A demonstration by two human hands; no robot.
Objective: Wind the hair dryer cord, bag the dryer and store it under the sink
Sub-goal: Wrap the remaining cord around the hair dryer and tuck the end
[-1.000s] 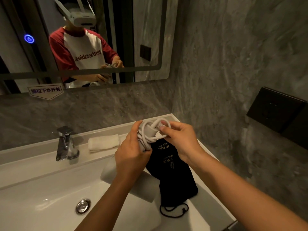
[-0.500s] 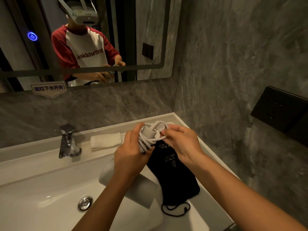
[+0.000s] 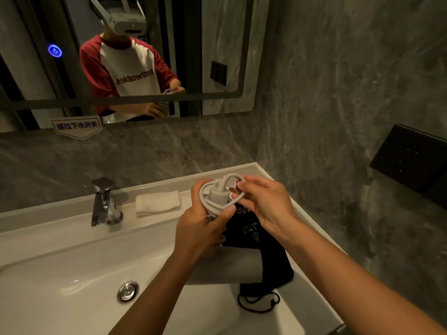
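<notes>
At frame centre, the left hand [image 3: 200, 228] grips the hair dryer [image 3: 217, 197]; the right hand [image 3: 263, 201] now pinches the cord [image 3: 205, 189] end, tucking the last loop. Winding looks nearly finished.

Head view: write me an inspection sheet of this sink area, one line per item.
Surface: white sink with a ledge behind the basin; drain plug in the basin.
Job's things: grey hair dryer held over the sink; black drawstring bag lying on the right ledge, not yet around the dryer.
Clutter: folded white towel on the back ledge.
Hands: left hand grips the dryer handle; right hand pinches the plug end.
Cables: white cord looped around the handle.
Surroundings: chrome faucet, mirror, dark wall panel.
</notes>
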